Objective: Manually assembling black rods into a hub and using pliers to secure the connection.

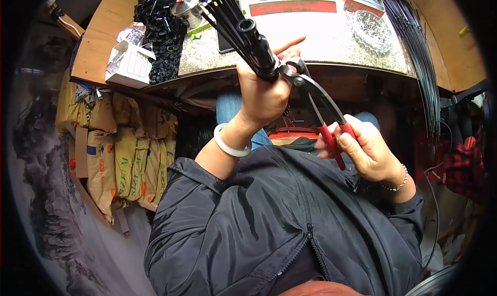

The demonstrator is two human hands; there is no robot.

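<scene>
My left hand [264, 96] is wrapped round a bundle of thin black rods [228, 21] that looks like an umbrella's ribs, with its index finger stretched out to the right. Among the rods is a black tubular fitting [253, 42], its open end facing up and away. In my right hand [370, 146] are pincers [323, 99] with dark metal jaws and red grips. Their jaws meet the near end of the bundle, beside my left fingers. What lies between the jaws is hidden. The pincers' handles stand slightly apart.
A bench with a pale work mat [207, 58] stands ahead. Small black parts [160, 42] are heaped at its left, near a white box [129, 63]. A clear glass dish [371, 32] and long black rods [414, 42] lie right. Sacks [101, 166] stand below left.
</scene>
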